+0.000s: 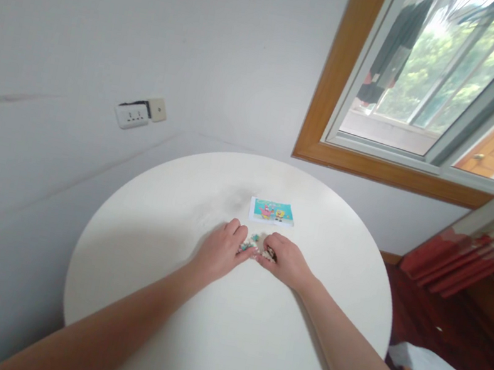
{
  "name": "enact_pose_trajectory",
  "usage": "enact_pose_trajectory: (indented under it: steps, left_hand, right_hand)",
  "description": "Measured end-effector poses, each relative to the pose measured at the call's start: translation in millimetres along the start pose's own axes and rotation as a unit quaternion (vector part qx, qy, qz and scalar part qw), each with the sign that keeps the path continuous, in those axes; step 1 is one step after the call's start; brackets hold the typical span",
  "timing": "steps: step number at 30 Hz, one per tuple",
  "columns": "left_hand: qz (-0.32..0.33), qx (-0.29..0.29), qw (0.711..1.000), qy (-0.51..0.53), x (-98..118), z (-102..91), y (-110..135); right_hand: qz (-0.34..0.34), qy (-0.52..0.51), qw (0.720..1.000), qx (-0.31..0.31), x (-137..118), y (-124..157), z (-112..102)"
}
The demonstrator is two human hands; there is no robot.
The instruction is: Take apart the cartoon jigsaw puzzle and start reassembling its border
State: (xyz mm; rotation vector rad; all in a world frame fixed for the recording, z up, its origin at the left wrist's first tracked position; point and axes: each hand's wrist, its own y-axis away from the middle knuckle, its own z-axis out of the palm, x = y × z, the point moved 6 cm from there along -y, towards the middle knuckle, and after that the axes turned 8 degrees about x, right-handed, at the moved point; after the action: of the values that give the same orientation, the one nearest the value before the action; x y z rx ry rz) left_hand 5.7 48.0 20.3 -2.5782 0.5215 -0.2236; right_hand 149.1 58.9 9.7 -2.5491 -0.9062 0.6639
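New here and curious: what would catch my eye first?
The left hand and right hand come together over small colourful pieces at the middle of a round white table. Just beyond them lies a small cartoon-printed box. A wood-framed window fills the upper right.

Round white table (151,296) here, wall socket (132,117) up at 10 o'clock, wood-framed window (418,81) at 1 o'clock, red striped curtain (479,251) bunched at 3 o'clock.
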Motion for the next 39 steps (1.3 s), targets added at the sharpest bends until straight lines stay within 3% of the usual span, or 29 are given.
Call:
enact_pose_trajectory:
  steps: [7,14,18,21,26,31,34,39]
  left_hand:
    - [-0.064,0.0,0.991,0.115,-12.8,12.7,-5.5]
    - [-0.112,0.029,0.944,0.308,-16.3,13.7,-14.1]
    - [-0.106,0.059,0.93,0.348,-15.6,12.9,-16.4]
    - [-0.07,0.058,0.938,0.335,-14.9,12.6,-16.6]
    - [0.024,0.006,0.966,0.258,-14.3,7.1,-10.5]
    - [0.103,-0.038,0.982,0.153,-9.2,0.3,2.2]
    - [0.116,-0.042,0.985,0.12,-5.6,0.2,6.6]
    - [0.102,-0.048,0.986,0.122,-4.7,3.8,6.0]
  right_hand:
    - [0.073,-0.054,0.994,0.055,16.3,-9.8,0.7]
    - [0.158,-0.099,0.976,0.115,16.5,-19.5,5.6]
    - [0.135,-0.149,0.973,0.11,7.5,-21.5,8.8]
    - [0.105,-0.165,0.976,0.099,3.9,-22.4,6.7]
    - [0.048,-0.161,0.986,0.02,-1.6,-14.3,-3.1]
    - [-0.012,-0.031,0.999,-0.019,-6.0,4.3,-12.7]
    - [-0.018,0.022,0.999,-0.022,-4.9,8.6,-10.1]
    - [-0.042,0.015,0.999,-0.02,-8.9,4.9,-4.4]
